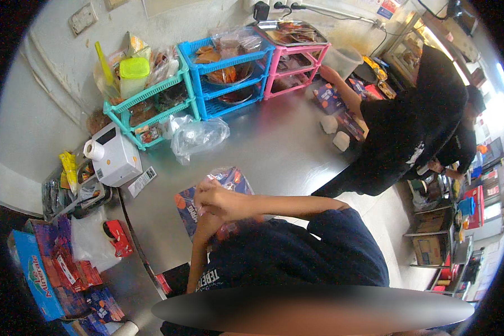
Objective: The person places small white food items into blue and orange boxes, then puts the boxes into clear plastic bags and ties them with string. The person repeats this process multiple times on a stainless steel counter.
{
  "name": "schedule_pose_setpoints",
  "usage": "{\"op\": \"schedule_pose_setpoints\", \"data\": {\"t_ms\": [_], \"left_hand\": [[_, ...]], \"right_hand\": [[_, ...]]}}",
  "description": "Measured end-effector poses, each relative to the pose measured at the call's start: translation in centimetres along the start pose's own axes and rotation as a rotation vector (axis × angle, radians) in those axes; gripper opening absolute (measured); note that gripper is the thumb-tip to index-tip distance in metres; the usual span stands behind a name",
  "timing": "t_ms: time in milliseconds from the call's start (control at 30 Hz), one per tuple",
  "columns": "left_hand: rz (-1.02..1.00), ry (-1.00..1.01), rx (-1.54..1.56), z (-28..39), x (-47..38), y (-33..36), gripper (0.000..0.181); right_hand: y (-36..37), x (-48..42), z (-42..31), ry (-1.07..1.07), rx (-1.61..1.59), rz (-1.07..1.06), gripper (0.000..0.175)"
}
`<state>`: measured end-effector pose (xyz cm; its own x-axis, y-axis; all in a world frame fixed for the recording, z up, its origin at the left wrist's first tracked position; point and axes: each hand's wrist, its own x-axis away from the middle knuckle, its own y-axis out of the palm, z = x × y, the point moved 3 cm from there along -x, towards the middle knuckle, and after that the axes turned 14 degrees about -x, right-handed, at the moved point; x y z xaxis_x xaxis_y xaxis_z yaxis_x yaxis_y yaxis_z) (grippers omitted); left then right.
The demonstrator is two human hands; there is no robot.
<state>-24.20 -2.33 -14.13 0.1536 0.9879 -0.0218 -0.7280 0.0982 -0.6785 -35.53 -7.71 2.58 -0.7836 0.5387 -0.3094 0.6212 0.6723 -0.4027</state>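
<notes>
My right hand and my left hand meet over a dark purple printed carton with orange pictures. Clear plastic shows around the carton's far side, like a bag about it. Both hands have their fingers curled and pinched together at the top of this plastic. The right hand partly covers the left, and the fingertips are blurred. Beneath the carton lies the steel table, close against my body.
A coworker in black leans over purple cartons at the far right. Teal, blue and pink racks line the wall. Left are a label printer, a red tape dispenser and a carton box.
</notes>
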Motion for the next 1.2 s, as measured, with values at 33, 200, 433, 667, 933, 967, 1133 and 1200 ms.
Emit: {"op": "schedule_pose_setpoints", "data": {"t_ms": [33, 200, 433, 667, 933, 967, 1133, 1200], "left_hand": [[-0.002, 0.008, 0.006, 0.3, -0.5, 0.0, 0.044], [0.011, 0.044, 0.022, 2.0, -2.7, -1.1, 0.043], [0.052, 0.062, -0.014, 2.8, -3.1, -1.2, 0.043], [0.012, 0.031, -0.041, 2.0, -0.9, -0.5, 0.043], [0.054, 0.041, -0.052, 2.5, -1.3, 0.4, 0.042], [0.071, 0.046, -0.053, 2.8, -1.8, 0.4, 0.042], [0.194, 0.073, -0.082, 6.4, -6.3, -0.8, 0.042], [0.182, 0.06, -0.122, 7.8, -6.8, -2.5, 0.042]], "right_hand": [[-0.4, 0.3, -0.1, 0.027, -0.237, 0.036, 0.025], [-1.2, 1.5, -0.9, 0.238, -0.655, 0.215, 0.032], [3.5, -0.1, -1.8, -0.02, -0.429, -0.032, 0.035], [6.4, -0.8, -3.6, -0.209, -0.175, -0.177, 0.045], [4.1, 0.9, -5.8, -0.132, -0.318, -0.068, 0.039], [3.6, 1.4, -6.0, -0.12, -0.362, -0.03, 0.036], [-1.2, 3.8, -5.0, 0.019, -0.46, 0.251, 0.029], [-3.0, 4.4, -3.9, 0.004, -0.389, 0.376, 0.032]]}}
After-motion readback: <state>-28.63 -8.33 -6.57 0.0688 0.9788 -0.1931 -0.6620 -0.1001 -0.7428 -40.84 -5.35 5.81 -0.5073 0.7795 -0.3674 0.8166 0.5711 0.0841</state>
